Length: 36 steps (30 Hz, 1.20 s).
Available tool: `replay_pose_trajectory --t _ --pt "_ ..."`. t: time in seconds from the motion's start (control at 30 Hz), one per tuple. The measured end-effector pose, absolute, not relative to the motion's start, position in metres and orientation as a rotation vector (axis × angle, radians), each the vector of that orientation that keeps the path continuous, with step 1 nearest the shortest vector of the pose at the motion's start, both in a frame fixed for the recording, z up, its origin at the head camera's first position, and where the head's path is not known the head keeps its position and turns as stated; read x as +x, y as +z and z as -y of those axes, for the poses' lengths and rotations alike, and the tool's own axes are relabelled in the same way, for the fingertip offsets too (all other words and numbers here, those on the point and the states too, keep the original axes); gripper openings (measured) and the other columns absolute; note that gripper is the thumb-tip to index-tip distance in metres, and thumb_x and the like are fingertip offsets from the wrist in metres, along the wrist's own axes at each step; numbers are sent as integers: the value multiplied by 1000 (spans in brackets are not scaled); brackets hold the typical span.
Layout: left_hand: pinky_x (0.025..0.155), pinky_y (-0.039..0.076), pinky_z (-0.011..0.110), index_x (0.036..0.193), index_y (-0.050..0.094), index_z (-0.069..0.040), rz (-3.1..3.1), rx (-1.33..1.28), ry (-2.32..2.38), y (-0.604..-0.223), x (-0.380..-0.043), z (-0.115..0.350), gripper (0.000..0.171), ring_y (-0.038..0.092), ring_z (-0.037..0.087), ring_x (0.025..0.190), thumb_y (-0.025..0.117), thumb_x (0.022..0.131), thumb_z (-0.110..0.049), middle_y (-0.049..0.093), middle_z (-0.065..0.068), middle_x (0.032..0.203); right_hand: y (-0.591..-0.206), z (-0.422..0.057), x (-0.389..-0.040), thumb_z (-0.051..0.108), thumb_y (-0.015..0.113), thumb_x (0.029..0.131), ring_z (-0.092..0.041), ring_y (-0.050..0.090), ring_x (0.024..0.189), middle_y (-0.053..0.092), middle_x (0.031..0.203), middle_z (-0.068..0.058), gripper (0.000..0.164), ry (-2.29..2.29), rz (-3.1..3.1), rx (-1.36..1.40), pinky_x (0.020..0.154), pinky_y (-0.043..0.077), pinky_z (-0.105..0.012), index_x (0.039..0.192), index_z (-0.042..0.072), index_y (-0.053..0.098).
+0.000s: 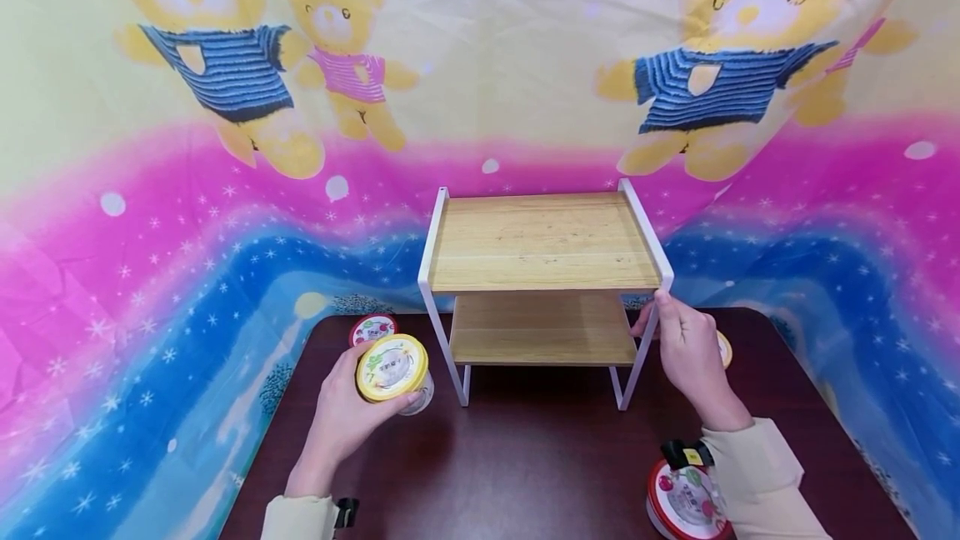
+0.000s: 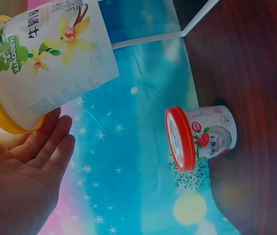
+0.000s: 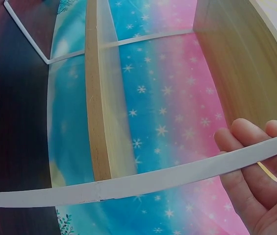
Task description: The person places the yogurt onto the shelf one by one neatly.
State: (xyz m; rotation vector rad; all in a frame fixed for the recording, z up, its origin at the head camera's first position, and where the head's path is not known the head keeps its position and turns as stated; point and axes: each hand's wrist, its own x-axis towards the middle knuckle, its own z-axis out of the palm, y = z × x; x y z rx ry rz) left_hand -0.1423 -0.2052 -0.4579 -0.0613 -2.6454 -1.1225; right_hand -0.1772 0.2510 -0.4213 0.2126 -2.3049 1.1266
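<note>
Head view shows the left hand (image 1: 347,411) holding the yellow tub (image 1: 392,367) above the tabletop (image 1: 525,473), to the left of the rack (image 1: 543,244). The right hand (image 1: 690,348) grips the rack by its right leg (image 1: 637,369). To me, the step in hand seems to be carrying this tub while steadying the rack. Next move, I judge, calls for the tub kept firmly held and the rack not shifting.

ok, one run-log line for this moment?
left hand: holds yellow-lidded XIAODEYI tub | right hand: grips white shelf frame | red-lidded strawberry tub: on dark table
</note>
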Motion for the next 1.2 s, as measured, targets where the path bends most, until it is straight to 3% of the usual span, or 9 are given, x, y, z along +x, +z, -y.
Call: replay_pose_trajectory --t 0.3,1.2 --pt "86 54 48 142 48 -17 2666 -41 -1128 -455 -140 199 105 54 23 110 91 60 -65 58 2 125 -420 -251 -177 26 39 113 -25 68 77 69 72 0 47 1128 2305 205 67 52 -18 77 11 66" --pt "86 53 47 141 50 -22 2587 -179 -1178 -435 -133 189 99 56 19 109 95 60 -57 59 -2 124 -421 -250 -177 26 39 113 -25 68 74 68 71 1 47 1121 2295 203 65 48 -15 77 11 66"
